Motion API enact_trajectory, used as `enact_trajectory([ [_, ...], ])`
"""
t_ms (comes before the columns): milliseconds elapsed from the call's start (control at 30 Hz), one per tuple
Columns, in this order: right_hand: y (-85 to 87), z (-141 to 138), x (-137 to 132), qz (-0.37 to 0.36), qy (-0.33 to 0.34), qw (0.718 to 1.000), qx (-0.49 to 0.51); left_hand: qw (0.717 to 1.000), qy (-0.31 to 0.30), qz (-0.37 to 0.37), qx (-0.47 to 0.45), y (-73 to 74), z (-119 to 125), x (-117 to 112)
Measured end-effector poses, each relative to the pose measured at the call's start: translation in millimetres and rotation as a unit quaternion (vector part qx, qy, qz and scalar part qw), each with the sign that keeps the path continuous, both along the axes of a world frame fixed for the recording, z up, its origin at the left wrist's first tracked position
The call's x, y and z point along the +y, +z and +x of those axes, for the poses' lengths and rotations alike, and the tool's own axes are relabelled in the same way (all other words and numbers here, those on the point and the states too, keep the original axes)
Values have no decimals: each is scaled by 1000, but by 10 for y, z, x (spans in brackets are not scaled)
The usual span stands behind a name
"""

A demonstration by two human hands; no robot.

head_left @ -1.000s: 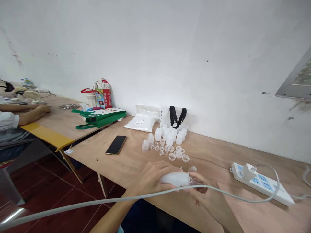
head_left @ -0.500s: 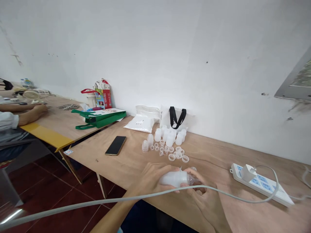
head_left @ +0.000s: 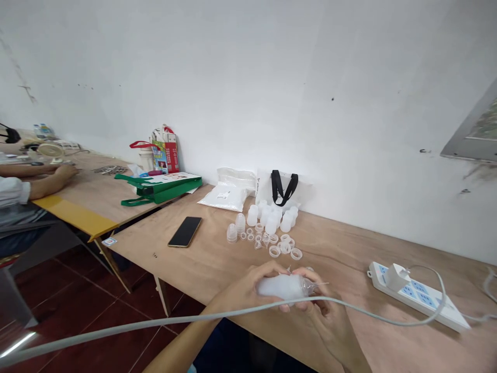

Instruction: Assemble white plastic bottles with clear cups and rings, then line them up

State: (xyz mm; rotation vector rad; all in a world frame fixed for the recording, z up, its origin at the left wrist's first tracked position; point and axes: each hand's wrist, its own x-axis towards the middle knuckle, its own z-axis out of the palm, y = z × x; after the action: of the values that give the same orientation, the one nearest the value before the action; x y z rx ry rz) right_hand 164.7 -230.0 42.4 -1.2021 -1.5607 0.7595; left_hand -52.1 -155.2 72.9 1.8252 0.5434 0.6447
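Observation:
A milky white plastic bottle (head_left: 280,286) lies sideways above the near part of the table. My left hand (head_left: 248,285) is wrapped round its body. At its right end sits a clear top (head_left: 308,286) with a thin pointed tip facing right. The fingers of my right hand (head_left: 324,308) close round this end, partly hiding it. Beyond my hands stand clear domed caps (head_left: 232,233), with clear rings (head_left: 296,254) and small clear teats (head_left: 265,240) lying beside them. Several more white bottles (head_left: 271,223) are grouped behind.
A grey cable (head_left: 202,317) crosses in front of my hands. The power strip (head_left: 419,295) lies right, the phone (head_left: 185,231) left. White packets (head_left: 223,198) and a black-handled bag (head_left: 264,186) lean near the wall. A co-worker's hands (head_left: 64,173) rest on the left table.
My right hand's fingers have shifted on the clear top, uncovering more of it and its thin tip. The left hand keeps hold of the bottle.

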Motion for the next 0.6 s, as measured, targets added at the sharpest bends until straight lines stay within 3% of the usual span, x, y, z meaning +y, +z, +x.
enact_trajectory([
  [67, 3, -32, 8, 17, -11, 999, -26, 993, 48, 106, 35, -37, 31, -16],
  [167, 1, -157, -23, 54, -66, 995, -50, 959, 95, 256, 77, -129, 87, -15],
  [267, -7, -287, -51, 84, -107, 988, -77, 931, 123, 333, 84, -210, 120, -4],
  [367, -15, -271, -6, 91, -120, 983, -103, 931, 143, 323, 89, -212, 117, -12],
  [500, -38, 67, 145, 75, -145, 979, -125, 958, 223, 179, 24, -196, 101, 64],
  [600, -70, 403, 248, 8, -204, 962, -181, 932, 324, 158, -39, -314, 97, 300],
])
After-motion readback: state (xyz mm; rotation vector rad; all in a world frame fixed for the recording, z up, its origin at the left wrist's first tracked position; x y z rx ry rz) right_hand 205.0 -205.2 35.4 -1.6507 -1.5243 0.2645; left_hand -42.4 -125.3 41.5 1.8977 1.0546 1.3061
